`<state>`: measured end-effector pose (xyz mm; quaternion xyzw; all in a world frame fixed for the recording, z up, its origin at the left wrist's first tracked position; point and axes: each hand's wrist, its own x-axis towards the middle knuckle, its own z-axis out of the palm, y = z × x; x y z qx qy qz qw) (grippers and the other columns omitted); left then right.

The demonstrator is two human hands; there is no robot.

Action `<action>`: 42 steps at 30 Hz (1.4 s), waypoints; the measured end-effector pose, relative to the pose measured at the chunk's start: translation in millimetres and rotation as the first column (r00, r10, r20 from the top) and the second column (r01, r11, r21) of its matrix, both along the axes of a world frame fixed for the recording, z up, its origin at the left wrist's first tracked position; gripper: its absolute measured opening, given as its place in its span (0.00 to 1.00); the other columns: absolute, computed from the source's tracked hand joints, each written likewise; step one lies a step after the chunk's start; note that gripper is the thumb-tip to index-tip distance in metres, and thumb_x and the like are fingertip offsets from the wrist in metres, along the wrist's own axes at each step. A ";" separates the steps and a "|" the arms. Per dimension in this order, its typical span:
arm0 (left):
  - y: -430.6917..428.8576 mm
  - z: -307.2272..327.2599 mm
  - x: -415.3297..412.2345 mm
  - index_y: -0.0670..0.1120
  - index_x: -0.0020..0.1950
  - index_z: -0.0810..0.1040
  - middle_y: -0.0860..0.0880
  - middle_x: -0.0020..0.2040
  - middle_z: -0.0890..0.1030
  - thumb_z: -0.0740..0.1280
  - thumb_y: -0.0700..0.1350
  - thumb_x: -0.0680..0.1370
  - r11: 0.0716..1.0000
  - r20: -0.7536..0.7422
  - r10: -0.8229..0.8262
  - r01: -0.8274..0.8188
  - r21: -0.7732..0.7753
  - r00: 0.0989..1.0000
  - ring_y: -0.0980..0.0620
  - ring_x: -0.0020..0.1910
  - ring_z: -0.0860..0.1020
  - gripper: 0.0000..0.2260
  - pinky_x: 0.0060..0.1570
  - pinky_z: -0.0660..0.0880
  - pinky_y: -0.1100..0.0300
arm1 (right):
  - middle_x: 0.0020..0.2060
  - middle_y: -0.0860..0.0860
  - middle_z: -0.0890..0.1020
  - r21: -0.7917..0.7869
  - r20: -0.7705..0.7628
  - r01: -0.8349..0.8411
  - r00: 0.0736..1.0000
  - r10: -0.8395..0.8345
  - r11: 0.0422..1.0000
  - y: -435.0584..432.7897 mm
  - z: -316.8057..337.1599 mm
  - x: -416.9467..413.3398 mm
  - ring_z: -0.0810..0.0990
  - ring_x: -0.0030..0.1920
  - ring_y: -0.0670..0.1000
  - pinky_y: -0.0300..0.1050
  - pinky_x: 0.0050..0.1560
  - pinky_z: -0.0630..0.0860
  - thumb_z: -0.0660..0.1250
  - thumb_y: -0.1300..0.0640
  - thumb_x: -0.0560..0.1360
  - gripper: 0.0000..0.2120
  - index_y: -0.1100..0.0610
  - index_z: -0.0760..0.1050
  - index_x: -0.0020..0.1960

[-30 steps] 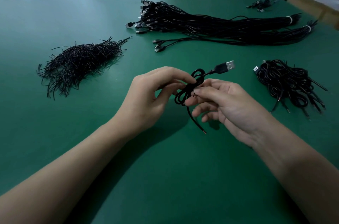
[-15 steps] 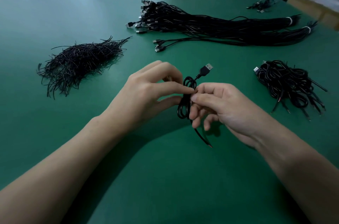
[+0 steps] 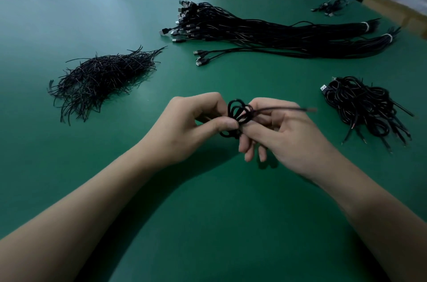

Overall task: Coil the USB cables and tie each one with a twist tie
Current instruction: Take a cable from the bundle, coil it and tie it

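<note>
A black USB cable [image 3: 239, 114], wound into small loops, is held above the green table [image 3: 208, 224] between both hands. My left hand [image 3: 184, 129] pinches the coil's lower left with thumb and fingers. My right hand [image 3: 284, 138] grips the coil's right side. A blurred stripped cable end [image 3: 309, 110] sticks out to the right over the right hand. The USB plug is hidden. I cannot make out a twist tie on the coil.
A heap of black twist ties [image 3: 101, 78] lies to the left. Long bundles of straight USB cables [image 3: 265, 32] stretch across the back. A pile of coiled cables [image 3: 367, 106] sits at the right. A small cable cluster [image 3: 329, 6] lies far back right.
The coil has been turned in my hands: the USB plug that pointed up and right is out of sight, and the loose stripped end that hung down now points right.
</note>
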<state>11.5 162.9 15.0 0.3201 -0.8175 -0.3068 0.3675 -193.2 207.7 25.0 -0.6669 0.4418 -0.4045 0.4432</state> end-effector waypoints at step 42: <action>3.2 4.6 -7.0 0.43 0.53 0.86 0.47 0.57 0.82 0.73 0.45 0.78 0.836 0.007 0.191 -0.159 -0.526 0.982 0.47 0.57 0.78 0.07 0.56 0.74 0.58 | 0.26 0.47 0.72 0.150 0.214 0.067 0.972 -0.099 0.986 -1.5 -5.8 5.1 0.68 0.26 0.43 0.33 0.27 0.64 0.62 0.53 0.82 0.12 0.54 0.74 0.41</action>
